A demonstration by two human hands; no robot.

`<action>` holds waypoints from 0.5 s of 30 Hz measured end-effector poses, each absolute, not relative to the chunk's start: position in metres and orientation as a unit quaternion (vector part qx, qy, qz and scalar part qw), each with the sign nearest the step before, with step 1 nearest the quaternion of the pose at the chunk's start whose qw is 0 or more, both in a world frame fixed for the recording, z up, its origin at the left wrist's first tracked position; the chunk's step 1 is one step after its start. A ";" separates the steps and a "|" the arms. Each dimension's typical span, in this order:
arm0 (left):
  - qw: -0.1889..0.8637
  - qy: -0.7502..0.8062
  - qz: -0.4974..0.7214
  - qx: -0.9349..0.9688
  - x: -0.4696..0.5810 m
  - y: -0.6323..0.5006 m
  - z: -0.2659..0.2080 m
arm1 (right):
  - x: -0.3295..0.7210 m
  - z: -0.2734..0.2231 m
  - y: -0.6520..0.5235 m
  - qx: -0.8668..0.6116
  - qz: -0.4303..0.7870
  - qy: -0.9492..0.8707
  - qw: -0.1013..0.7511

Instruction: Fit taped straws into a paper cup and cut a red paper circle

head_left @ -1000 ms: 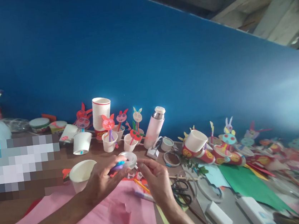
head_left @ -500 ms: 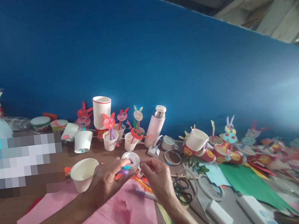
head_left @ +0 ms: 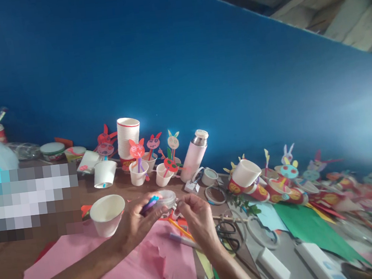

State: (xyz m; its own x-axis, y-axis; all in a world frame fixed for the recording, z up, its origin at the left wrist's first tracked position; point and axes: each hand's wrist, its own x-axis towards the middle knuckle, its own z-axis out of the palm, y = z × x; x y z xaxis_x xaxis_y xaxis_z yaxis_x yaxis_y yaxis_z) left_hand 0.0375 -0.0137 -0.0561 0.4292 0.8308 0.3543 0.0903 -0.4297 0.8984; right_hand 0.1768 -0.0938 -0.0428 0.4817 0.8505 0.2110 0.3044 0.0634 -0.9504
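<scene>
My left hand is closed around a roll of clear tape, held over the pink paper. A blue and a purple strip stick up between its fingers. My right hand is pinched at the right edge of the roll; what lies between its fingertips is too small to make out. Under the hands are orange sticks and small red and white paper pieces. An upright white paper cup stands just left of my left hand.
Paper cups with animal-faced figures stand behind the hands, near a stack of cups and a pink thermos. Black-handled scissors, a white power strip and green paper lie at right. A blue wall rises behind.
The tape roll has tipped from showing its open centre to a more edge-on view, in my left hand. My right hand stays pinched close beside it. The view has shifted slightly.
</scene>
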 end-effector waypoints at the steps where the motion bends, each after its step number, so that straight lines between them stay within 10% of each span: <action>1: 0.429 0.324 0.427 0.727 0.037 -0.013 -0.056 | 0.178 -0.043 -0.093 -0.634 0.246 -0.452 0.578; 15: 0.228 0.241 0.425 0.842 0.033 -0.010 -0.059 | 0.177 -0.039 -0.096 -0.690 0.159 -0.483 0.516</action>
State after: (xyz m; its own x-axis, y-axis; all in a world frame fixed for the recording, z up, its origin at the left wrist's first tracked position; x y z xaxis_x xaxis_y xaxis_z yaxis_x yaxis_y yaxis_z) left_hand 0.0330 -0.0097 -0.0587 0.5222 0.5993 0.6067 0.2120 -0.7803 0.5883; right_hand 0.1773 -0.0959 -0.0386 0.4835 0.8300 0.2779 0.5015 -0.0024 -0.8652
